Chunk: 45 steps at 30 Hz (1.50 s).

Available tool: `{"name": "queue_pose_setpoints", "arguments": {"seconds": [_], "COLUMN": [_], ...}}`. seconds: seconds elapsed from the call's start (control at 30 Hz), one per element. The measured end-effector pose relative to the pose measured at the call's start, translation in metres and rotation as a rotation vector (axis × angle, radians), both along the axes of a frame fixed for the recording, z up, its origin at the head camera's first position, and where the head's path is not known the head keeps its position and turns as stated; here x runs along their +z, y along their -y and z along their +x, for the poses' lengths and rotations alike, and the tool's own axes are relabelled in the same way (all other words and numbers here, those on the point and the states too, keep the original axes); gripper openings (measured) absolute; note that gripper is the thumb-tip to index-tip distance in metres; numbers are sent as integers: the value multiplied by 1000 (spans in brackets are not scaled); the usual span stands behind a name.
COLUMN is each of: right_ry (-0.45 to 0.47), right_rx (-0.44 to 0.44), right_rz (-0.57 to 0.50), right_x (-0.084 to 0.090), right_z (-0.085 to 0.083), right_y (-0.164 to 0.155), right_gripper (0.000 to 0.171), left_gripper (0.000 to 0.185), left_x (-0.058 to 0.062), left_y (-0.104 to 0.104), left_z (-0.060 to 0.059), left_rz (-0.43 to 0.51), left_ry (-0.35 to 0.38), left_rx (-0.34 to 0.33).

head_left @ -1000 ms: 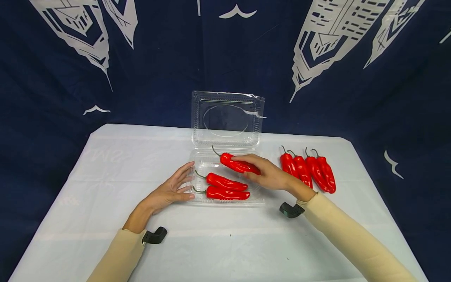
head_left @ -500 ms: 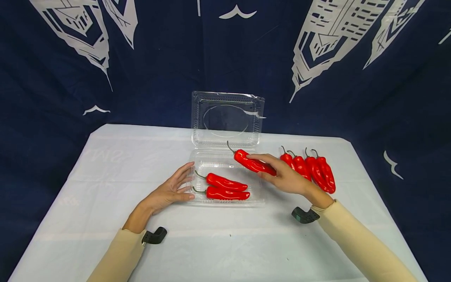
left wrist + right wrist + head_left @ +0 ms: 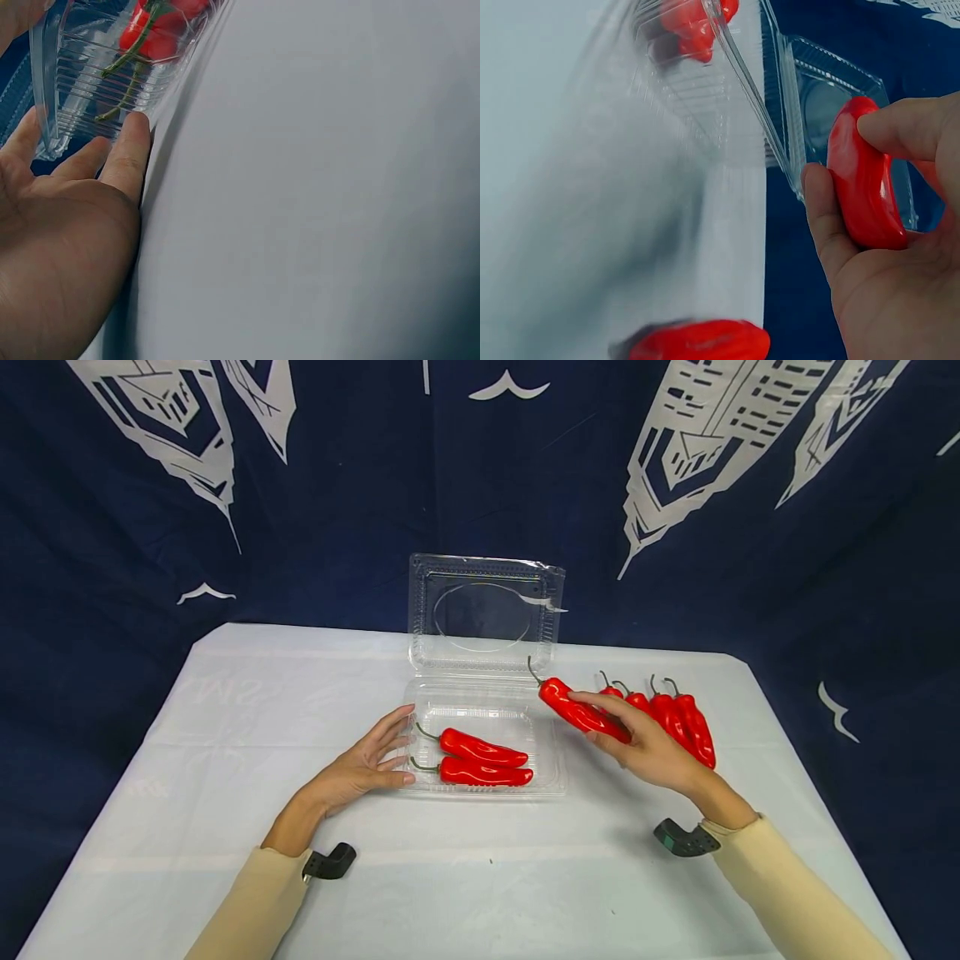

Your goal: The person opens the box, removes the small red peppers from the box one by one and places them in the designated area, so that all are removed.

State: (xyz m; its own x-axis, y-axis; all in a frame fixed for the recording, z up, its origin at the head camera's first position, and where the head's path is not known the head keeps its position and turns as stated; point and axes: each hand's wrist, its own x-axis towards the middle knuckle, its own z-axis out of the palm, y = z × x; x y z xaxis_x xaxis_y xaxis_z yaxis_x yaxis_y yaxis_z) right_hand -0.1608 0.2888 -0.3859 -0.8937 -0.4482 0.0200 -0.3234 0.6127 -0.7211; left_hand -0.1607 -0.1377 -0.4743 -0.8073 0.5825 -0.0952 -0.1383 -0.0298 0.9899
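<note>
I see the right hand (image 3: 652, 747) pinching a glossy red chili pepper (image 3: 581, 713), now lifted out of the clear plastic clamshell box (image 3: 551, 781) toward the loose red peppers (image 3: 678, 722) beyond its fingers. Left hand (image 3: 358, 768), fingers straight, braces the box wall. The right wrist view shows thumb (image 3: 826, 225) and fingertip (image 3: 904, 127) clamping the pepper.

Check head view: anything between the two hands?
Yes: the clear clamshell tray holding two red peppers lies between the left hand and the right hand, which grips another pepper.
</note>
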Motion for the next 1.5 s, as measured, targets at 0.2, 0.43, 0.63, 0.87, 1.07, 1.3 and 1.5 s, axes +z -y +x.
{"name": "queue_pose_setpoints", "arguments": {"seconds": [0.2,0.43,0.63,0.87,1.07,1.3,1.5], "right_ry": [4,-46,38,50,43,27,-14], "right_rx": [-43,-111,-184,-264,-323,-362,-404], "right_rz": [-33,-10,-30,-40,-36,-39,-12], "right_x": [-3,-4,-3,-9,-17,-23,-30], "right_z": [11,22,30,40,49,60,69], "right_y": [-15,-34,-47,-63,-78,-92,-103], "right_gripper": [61,65,66,69,71,69,67], "left_gripper": [103,103,102,102,103,103,103], "left_x": [0,0,-1,2,3,2,1], "left_y": [1,1,0,1,0,0,0], "left_z": [0,0,0,-1,-2,-1,-2], "left_rz": [-2,-6,-8,-13,-13,-23,-26], "left_ry": [5,2,0,0,6,7,0], "left_rx": [1,1,3,4,2,6,-5]}}
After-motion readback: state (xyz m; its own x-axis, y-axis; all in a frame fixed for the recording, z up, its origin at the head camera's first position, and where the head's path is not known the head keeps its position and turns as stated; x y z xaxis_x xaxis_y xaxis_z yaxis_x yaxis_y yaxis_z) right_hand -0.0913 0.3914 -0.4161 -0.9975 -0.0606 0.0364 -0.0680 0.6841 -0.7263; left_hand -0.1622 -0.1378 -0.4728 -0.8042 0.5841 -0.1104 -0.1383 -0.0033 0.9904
